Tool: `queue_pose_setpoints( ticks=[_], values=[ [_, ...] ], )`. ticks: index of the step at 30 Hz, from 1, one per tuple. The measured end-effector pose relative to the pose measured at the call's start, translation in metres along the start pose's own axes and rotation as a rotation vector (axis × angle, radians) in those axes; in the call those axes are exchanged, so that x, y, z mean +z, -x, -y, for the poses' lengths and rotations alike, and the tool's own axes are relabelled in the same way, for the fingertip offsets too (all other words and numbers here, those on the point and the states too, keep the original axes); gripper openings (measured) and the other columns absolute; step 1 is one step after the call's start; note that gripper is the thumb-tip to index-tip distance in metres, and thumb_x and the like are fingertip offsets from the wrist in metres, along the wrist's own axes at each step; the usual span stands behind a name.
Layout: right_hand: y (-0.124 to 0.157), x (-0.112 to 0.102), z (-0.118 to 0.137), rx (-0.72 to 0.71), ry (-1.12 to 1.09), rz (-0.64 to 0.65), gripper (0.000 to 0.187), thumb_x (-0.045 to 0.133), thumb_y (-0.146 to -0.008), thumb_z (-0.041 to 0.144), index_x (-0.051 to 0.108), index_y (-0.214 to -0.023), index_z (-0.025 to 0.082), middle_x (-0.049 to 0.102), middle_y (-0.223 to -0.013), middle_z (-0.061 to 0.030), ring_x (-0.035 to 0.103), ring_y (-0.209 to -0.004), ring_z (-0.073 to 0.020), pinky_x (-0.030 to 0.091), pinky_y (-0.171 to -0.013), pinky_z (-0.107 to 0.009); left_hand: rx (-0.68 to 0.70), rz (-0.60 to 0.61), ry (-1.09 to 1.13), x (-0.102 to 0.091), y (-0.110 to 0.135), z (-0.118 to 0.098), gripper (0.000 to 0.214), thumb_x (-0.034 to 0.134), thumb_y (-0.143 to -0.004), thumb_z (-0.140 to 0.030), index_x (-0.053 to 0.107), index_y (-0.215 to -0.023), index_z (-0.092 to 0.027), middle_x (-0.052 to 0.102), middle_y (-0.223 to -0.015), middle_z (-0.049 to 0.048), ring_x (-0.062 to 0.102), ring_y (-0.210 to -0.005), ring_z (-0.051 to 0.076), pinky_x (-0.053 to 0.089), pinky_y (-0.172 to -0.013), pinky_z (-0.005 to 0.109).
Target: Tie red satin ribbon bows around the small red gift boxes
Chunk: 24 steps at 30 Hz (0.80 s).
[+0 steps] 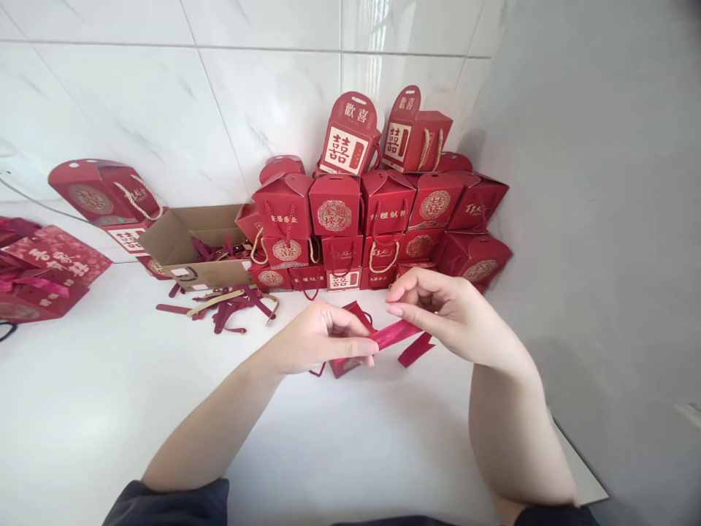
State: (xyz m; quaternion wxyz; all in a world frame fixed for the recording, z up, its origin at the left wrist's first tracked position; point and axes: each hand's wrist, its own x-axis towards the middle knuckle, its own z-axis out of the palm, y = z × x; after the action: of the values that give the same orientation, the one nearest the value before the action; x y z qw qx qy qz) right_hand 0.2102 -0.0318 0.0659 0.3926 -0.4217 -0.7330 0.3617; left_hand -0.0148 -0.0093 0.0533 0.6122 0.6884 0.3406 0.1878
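A shiny magenta ribbon [397, 334] stretches between my two hands above the table. My left hand [326, 337] pinches it between thumb and fingers. My right hand [446, 310] is curled around the ribbon's other side, where the band passes behind the thumb; the exact grip is partly hidden. A notched ribbon tail [415, 351] hangs below the right hand. Behind and under my left hand is a small red gift box [355, 314] with a cord handle, largely covered by the fingers and ribbon.
Stacked red gift boxes [334, 208] with rope handles stand against the tiled wall. To their left is an open cardboard carton [183, 226] of ribbon strips, with a loose pile of strips [224, 307] in front. More red boxes [52, 274] are at far left. A grey wall [602, 219] bounds the right.
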Motion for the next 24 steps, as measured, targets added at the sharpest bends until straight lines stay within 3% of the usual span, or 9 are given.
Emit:
queue_pose_setpoints(
  ticks=[6,8,11,14,16,19,24],
  values=[
    [0.018,-0.024,0.001,0.029,0.039,-0.056,0.018,0.065,-0.087,0.037,0.061,-0.093,0.021,0.059,-0.073,0.0014,0.048,-0.06,-0.0088,0.039,-0.052,-0.021,-0.059,-0.02,-0.098,-0.015,0.012,-0.01,0.032,0.067,-0.082,-0.043,0.074,-0.08,-0.012,0.072,-0.074,0.0089,0.067,-0.062,0.017,0.054,-0.058,0.027],
    [0.024,-0.033,0.003,0.075,0.03,0.0,0.019,0.064,-0.088,0.037,0.061,-0.097,0.021,0.058,-0.068,0.0028,0.048,-0.056,-0.0084,0.039,-0.05,-0.02,-0.037,-0.057,-0.127,-0.017,0.015,-0.012,0.031,0.065,-0.083,-0.042,0.074,-0.082,-0.012,0.072,-0.074,0.0087,0.068,-0.064,0.017,0.055,-0.06,0.027],
    [0.023,-0.035,0.004,0.134,0.033,0.195,0.023,0.058,-0.091,0.04,0.061,-0.106,0.021,0.06,-0.068,0.0024,0.053,-0.057,-0.0094,0.041,-0.052,-0.021,-0.023,-0.087,-0.188,-0.015,0.017,-0.013,0.032,0.064,-0.084,-0.044,0.072,-0.084,-0.013,0.071,-0.07,0.0067,0.067,-0.063,0.017,0.053,-0.059,0.027],
    [0.01,-0.016,0.0,0.081,0.051,0.363,0.025,0.055,-0.092,0.042,0.065,-0.102,0.022,0.068,-0.078,0.0001,0.06,-0.067,-0.0121,0.046,-0.061,-0.023,-0.026,-0.084,-0.308,-0.009,0.015,-0.009,0.032,0.061,-0.084,-0.046,0.071,-0.085,-0.015,0.069,-0.068,0.0042,0.065,-0.06,0.015,0.051,-0.057,0.026],
    [0.002,0.005,-0.008,0.089,-0.059,0.429,0.026,0.054,-0.092,0.043,0.066,-0.092,0.02,0.07,-0.081,-0.001,0.063,-0.071,-0.0134,0.048,-0.065,-0.024,-0.036,-0.084,-0.397,-0.008,0.012,-0.005,0.03,0.06,-0.085,-0.045,0.07,-0.084,-0.017,0.069,-0.07,0.0033,0.064,-0.06,0.015,0.048,-0.055,0.024],
    [-0.001,0.033,-0.024,0.199,-0.26,0.369,0.031,0.055,-0.09,0.045,0.06,-0.076,0.018,0.069,-0.071,-0.0011,0.063,-0.061,-0.0118,0.049,-0.059,-0.024,-0.029,-0.104,-0.523,-0.013,0.006,0.002,0.026,0.058,-0.086,-0.041,0.07,-0.085,-0.019,0.069,-0.073,0.0012,0.061,-0.061,0.014,0.045,-0.055,0.023],
    [0.015,0.059,-0.056,0.345,-0.46,0.216,0.038,0.055,-0.09,0.048,0.056,-0.069,0.016,0.066,-0.06,-0.001,0.058,-0.049,-0.0096,0.045,-0.05,-0.022,0.027,-0.308,-0.707,-0.029,-0.003,0.013,0.021,0.053,-0.087,-0.031,0.07,-0.092,-0.022,0.07,-0.083,0.0003,0.06,-0.068,0.014,0.043,-0.062,0.024]
  ],
)
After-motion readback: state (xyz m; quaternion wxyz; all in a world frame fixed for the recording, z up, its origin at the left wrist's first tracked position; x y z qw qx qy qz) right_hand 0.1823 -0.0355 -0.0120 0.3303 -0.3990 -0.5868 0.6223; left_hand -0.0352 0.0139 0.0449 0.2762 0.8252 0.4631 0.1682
